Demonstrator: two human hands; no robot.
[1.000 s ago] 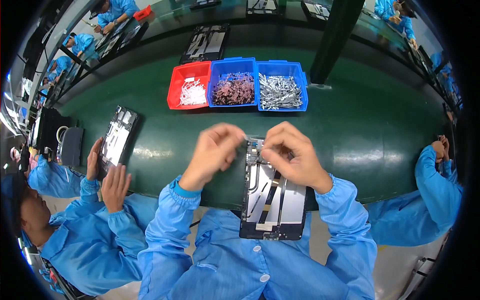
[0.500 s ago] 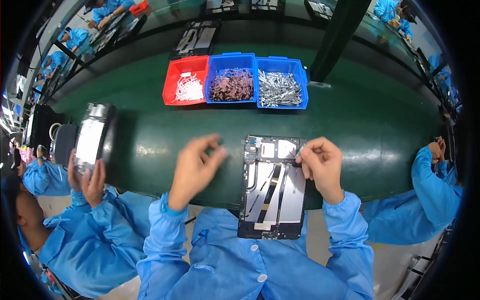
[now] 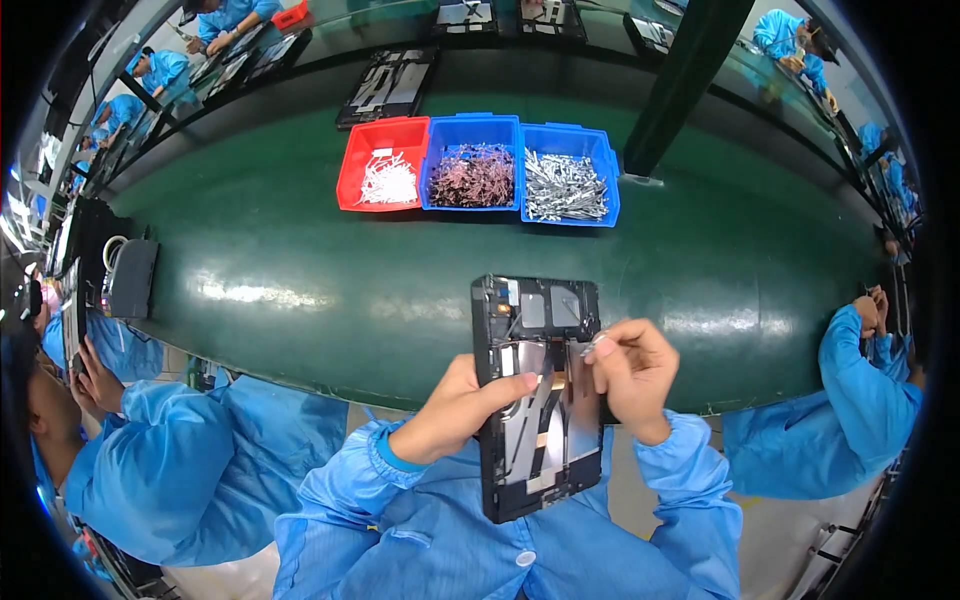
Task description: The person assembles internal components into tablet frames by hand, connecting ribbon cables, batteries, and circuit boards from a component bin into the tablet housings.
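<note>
An opened tablet [image 3: 574, 425] with a black frame and silvery inner plates is in front of me, tilted so its thick left side shows. My left hand [image 3: 450, 408] is closed on its left edge, thumb lying over the inside and the other fingers hidden underneath. At the upper right edge, my right hand [image 3: 638, 378] pinches a small silvery piece [image 3: 593, 345]. That piece is close over the tablet's inside; whether it touches cannot be made out.
Beyond the tablet stand a red bin [image 3: 350, 185] of white strips, a blue bin [image 3: 470, 121] of dark reddish parts and another blue bin [image 3: 565, 130] of silvery parts. Another opened tablet [image 3: 390, 85] lies behind them. A green post [image 3: 690, 85] rises at right. Co-workers sit on both sides.
My left hand has come from the open tabletop onto the tablet's left edge. The tablet is now tilted. The co-worker at left has moved a device farther left.
</note>
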